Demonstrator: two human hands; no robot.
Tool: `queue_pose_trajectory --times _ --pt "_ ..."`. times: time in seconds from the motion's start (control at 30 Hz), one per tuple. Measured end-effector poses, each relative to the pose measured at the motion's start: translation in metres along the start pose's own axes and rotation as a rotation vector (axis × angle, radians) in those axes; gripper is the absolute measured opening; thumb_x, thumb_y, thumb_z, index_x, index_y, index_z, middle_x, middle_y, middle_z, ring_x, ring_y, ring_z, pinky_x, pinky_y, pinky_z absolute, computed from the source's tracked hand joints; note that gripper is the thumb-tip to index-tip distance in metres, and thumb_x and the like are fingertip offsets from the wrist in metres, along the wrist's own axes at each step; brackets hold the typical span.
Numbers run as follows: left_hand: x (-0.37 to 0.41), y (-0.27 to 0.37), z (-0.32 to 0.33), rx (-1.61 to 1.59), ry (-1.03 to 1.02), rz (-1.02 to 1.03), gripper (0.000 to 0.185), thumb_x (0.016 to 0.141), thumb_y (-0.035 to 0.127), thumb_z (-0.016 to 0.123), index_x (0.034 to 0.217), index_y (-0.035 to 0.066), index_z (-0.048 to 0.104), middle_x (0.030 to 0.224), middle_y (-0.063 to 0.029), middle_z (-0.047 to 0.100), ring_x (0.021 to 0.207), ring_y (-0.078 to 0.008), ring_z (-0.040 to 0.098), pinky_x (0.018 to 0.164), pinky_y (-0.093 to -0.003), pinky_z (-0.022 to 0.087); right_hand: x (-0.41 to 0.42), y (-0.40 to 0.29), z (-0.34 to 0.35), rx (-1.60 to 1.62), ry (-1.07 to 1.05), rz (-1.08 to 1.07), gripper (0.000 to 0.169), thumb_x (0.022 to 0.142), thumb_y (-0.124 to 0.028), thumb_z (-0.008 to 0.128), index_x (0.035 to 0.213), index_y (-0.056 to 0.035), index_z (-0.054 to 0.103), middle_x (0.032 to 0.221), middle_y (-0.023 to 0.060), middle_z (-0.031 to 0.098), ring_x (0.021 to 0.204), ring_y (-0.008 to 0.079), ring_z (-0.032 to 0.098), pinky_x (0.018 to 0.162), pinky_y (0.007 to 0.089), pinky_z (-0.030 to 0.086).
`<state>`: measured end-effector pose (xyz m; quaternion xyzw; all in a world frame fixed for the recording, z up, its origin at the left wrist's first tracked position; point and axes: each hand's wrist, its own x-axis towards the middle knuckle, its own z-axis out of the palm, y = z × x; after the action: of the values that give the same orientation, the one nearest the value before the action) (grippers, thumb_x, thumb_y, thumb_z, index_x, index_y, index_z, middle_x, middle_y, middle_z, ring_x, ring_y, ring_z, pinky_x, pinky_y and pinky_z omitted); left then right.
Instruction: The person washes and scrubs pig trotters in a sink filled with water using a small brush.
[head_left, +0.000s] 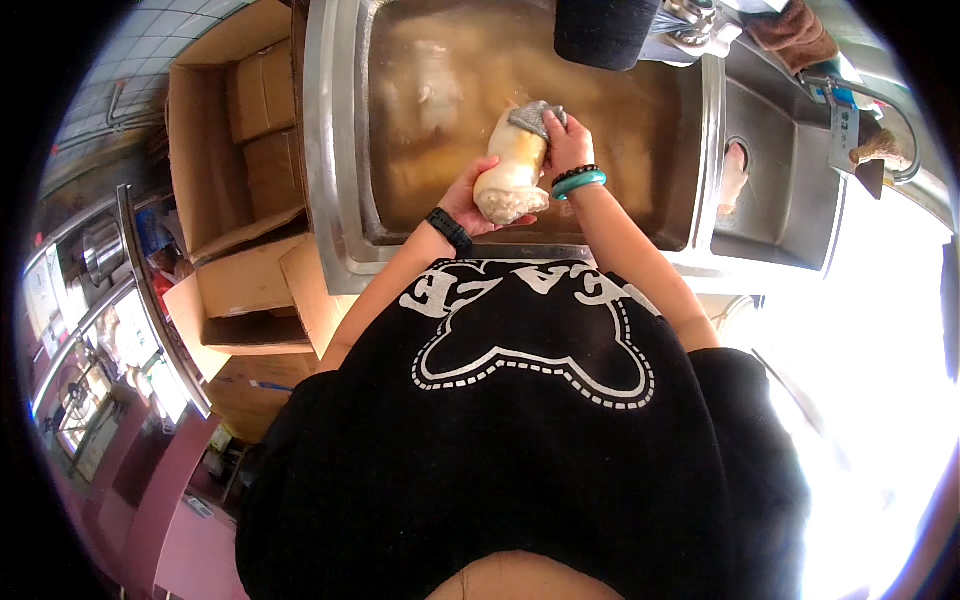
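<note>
My left hand (466, 201) cradles a pale animal foot (514, 161), perhaps a pig's or cow's, around its lower side. The foot's thick, rough cut end points towards me, and yellowish stains mark its skin. In my right hand (574, 142) is a grey scouring pad (529, 118), pressed to the far end of the foot. Both hands are above a large stainless steel sink basin (341, 150) holding brownish, murky water. Another pale piece (437, 86) lies in that water, with more blurred shapes beneath the surface.
A smaller sink basin (791, 195) on the right holds a pale piece (733, 180) by its drain. A black cylindrical object (604, 30) and metal fittings (690, 19) overhang the far rim. Open cardboard boxes (217, 157) stand left. A brown cloth (793, 34) lies far right.
</note>
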<state>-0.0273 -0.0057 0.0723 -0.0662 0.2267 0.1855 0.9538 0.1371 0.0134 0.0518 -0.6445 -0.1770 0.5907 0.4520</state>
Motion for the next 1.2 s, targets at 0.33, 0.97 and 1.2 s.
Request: queue_pose_trajectory --times 0.33,0.97,1.2 --pt "0.008 0.004 -0.001 0.096 -0.075 -0.026 0.062 0.079 0.05 0.044 0.115 0.0 0.039 0.097 -0.0183 0.055 0.079 -0.033 0.058 0.067 -0.0439 0.049 -0.017 -0.019 -0.031 0.337 -0.302 0.075 0.021 0.083 -0.015 0.051 0.101 -0.0028 0.048 0.079 0.0055 0.055 0.062 0.0125 0.052 0.049 0.0245 0.045" --pt "0.003 0.001 0.001 0.116 -0.091 0.044 0.06 0.079 0.046 0.048 0.119 0.002 0.037 0.1 -0.0173 0.054 0.088 -0.0315 0.056 0.07 -0.0438 0.049 0.032 0.042 -0.103 -1.043 0.14 -0.021 0.028 0.078 -0.021 0.051 0.1 -0.0023 0.053 0.094 0.0186 0.057 0.084 0.0319 0.054 0.072 0.038 0.043" --pt "0.006 0.002 -0.019 0.231 0.017 -0.04 0.044 0.08 0.03 0.052 0.11 -0.001 0.042 0.103 -0.0149 0.054 0.092 -0.0249 0.056 0.079 -0.0359 0.046 -0.041 -0.012 -0.036 0.135 -0.421 -0.088 0.028 0.078 -0.013 0.055 0.104 -0.002 0.052 0.108 0.0097 0.051 0.096 0.0156 0.05 0.081 0.0308 0.041"
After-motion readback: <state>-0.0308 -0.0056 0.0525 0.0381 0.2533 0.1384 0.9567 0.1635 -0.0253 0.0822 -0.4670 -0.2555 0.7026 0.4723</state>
